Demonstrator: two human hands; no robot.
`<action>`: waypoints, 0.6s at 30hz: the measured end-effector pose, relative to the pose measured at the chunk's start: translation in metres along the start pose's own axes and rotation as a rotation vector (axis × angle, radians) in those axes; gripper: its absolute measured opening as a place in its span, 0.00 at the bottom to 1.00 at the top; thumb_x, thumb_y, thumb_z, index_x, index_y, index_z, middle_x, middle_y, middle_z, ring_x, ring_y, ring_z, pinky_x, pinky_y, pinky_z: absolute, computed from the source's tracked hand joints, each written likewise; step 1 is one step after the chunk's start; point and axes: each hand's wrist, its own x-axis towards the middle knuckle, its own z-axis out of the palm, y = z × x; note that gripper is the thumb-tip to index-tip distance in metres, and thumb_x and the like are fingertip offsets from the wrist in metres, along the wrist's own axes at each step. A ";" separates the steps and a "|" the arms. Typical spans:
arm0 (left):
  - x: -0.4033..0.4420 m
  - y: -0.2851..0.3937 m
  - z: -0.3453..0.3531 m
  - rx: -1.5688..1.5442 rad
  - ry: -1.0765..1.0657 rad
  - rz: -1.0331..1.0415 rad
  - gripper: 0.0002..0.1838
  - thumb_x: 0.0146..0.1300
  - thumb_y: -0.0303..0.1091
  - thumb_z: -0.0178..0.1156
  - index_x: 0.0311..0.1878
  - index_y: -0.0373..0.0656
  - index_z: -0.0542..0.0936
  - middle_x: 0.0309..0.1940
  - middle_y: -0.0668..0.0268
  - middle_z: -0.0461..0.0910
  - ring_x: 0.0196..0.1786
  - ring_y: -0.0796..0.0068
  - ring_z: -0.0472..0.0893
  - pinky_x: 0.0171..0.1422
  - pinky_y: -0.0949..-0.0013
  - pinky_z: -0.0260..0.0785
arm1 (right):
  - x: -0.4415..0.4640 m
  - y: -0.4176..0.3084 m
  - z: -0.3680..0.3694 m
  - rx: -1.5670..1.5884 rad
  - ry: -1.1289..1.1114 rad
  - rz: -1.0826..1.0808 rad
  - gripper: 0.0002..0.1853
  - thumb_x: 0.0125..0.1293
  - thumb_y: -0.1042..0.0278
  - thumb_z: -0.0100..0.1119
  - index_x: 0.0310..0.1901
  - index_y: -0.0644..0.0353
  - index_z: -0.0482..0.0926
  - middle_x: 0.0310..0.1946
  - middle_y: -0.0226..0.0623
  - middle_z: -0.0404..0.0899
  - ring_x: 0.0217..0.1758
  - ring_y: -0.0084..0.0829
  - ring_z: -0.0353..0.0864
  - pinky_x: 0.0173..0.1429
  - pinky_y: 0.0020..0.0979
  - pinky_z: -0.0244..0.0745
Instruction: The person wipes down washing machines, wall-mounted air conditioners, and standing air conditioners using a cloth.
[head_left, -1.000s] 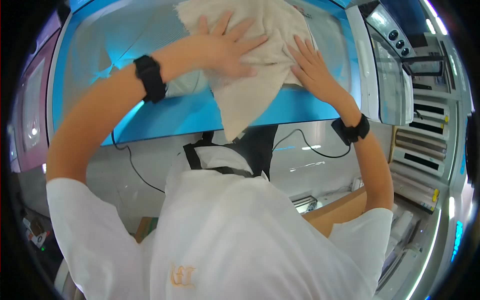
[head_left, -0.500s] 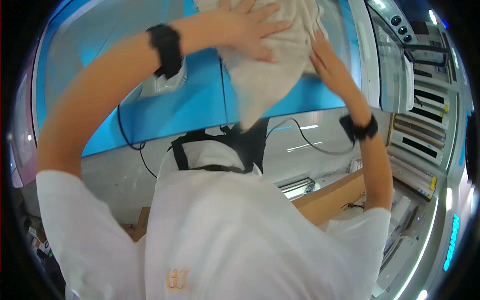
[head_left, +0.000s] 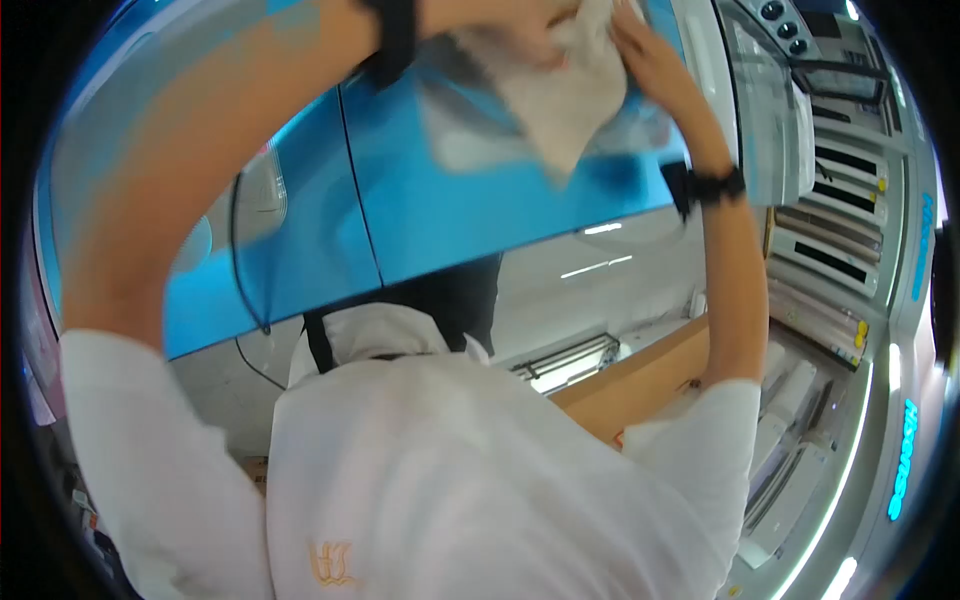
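Note:
A beige cloth [head_left: 565, 105] lies bunched over the blue work surface [head_left: 470, 220], its pointed corner hanging toward me. My left hand [head_left: 505, 28] is on the upper left part of the cloth, smeared by motion and partly cut off by the top edge, so its fingers are unclear. At the cloth's right edge, my right hand [head_left: 652, 62] touches it with fingers stretched out. Dark bands circle both wrists. Beside the cloth a pale, translucent patch [head_left: 455, 135] shows on the blue surface, too blurred to name.
A dark cable [head_left: 235, 240] runs over the front edge at the left. To the right stands a white appliance with round knobs [head_left: 783, 28]. Below is a cardboard box [head_left: 635, 385]. White units [head_left: 840, 245] line the right-hand wall.
The cloth has drawn up and away from the front edge, uncovering more blue surface. Both hands have moved upward in view, the left one fast enough to blur. The camera view has shifted too.

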 end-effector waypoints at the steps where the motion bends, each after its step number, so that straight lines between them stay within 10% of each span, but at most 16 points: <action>1: -0.010 -0.003 -0.003 0.096 -0.053 0.055 0.52 0.64 0.74 0.52 0.87 0.65 0.50 0.88 0.60 0.43 0.87 0.35 0.34 0.82 0.23 0.27 | -0.023 -0.002 0.003 -0.004 0.048 -0.049 0.22 0.80 0.69 0.51 0.73 0.56 0.75 0.78 0.47 0.66 0.84 0.42 0.60 0.84 0.41 0.54; 9: 0.077 0.019 -0.022 0.006 0.040 0.020 0.60 0.52 0.79 0.61 0.85 0.62 0.56 0.87 0.56 0.44 0.87 0.36 0.37 0.80 0.20 0.30 | -0.008 0.112 -0.037 -0.067 0.076 0.014 0.22 0.79 0.72 0.51 0.72 0.51 0.75 0.79 0.43 0.65 0.85 0.47 0.58 0.85 0.38 0.55; 12: 0.118 0.040 -0.038 -0.162 0.147 -0.064 0.62 0.49 0.75 0.67 0.85 0.58 0.56 0.87 0.58 0.47 0.86 0.33 0.39 0.80 0.19 0.30 | 0.037 0.079 -0.047 0.143 0.095 0.383 0.25 0.81 0.64 0.47 0.75 0.59 0.70 0.75 0.53 0.70 0.80 0.50 0.66 0.81 0.39 0.61; 16: 0.105 0.058 -0.026 -0.139 0.101 0.096 0.61 0.52 0.70 0.69 0.85 0.56 0.56 0.85 0.58 0.50 0.85 0.31 0.40 0.80 0.19 0.30 | -0.013 0.044 -0.028 0.070 0.215 0.177 0.24 0.79 0.67 0.49 0.73 0.60 0.72 0.69 0.55 0.77 0.73 0.51 0.75 0.75 0.39 0.68; 18: 0.076 0.050 -0.021 -0.086 -0.004 0.277 0.60 0.53 0.69 0.69 0.85 0.56 0.55 0.85 0.58 0.50 0.85 0.31 0.39 0.80 0.19 0.30 | -0.073 0.046 -0.015 -0.031 0.193 0.057 0.22 0.79 0.73 0.49 0.72 0.52 0.75 0.78 0.45 0.66 0.84 0.49 0.59 0.84 0.41 0.55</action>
